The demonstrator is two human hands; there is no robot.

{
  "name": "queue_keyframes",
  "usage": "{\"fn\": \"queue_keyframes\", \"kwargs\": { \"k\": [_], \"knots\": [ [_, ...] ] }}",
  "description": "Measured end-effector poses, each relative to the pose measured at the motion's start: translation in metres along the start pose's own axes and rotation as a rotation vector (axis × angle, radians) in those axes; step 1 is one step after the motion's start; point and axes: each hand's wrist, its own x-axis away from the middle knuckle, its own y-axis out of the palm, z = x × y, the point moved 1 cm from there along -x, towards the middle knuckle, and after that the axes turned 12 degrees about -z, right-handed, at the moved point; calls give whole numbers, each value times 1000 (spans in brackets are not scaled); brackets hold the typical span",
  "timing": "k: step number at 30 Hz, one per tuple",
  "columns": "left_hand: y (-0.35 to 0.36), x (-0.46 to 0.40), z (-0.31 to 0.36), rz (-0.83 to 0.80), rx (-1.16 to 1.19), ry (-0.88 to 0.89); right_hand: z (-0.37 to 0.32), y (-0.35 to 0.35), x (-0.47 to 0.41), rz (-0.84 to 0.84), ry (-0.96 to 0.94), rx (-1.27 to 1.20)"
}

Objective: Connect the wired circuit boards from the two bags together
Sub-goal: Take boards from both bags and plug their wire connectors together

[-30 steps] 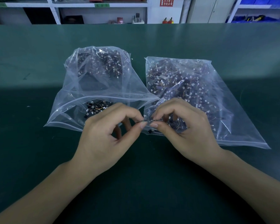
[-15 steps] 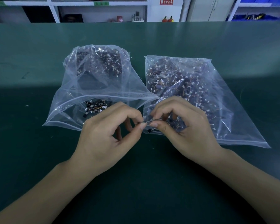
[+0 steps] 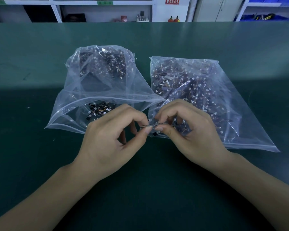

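Two clear plastic bags lie side by side on the green table. The left bag has its mouth open toward me and holds small black wired circuit boards. The right bag is packed with many dark boards with white connectors. In front of the bags my left hand and my right hand meet fingertip to fingertip. Each pinches one end of a thin wired circuit board piece held level between them. Most of that piece is hidden by my fingers.
The green table stretches wide around the bags. A small black board lies just below my fingertips at the right bag's near edge. White shelving and blue bins stand beyond the table's far edge.
Both hands stay pinched together on the small piece with only slight finger shifts. The bags have not moved.
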Motion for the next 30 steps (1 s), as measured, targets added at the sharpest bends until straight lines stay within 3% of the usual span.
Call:
{"fn": "queue_keyframes", "kwargs": {
  "k": [9,14,18,24,30],
  "knots": [
    [1,-1,1,46,-26,-35,1,0,1,-16,65,30],
    [-3,-1,-4,149,127,-133,8,-3,3,-100,123,202],
    [-3,0,-6,97,165,-149,10,-3,1,-177,146,353],
    [-1,0,-4,-47,8,-66,6,-7,1,-100,191,220],
    [2,-2,-6,-11,-66,-55,4,-8,1,-5,108,176]
  ]
}}
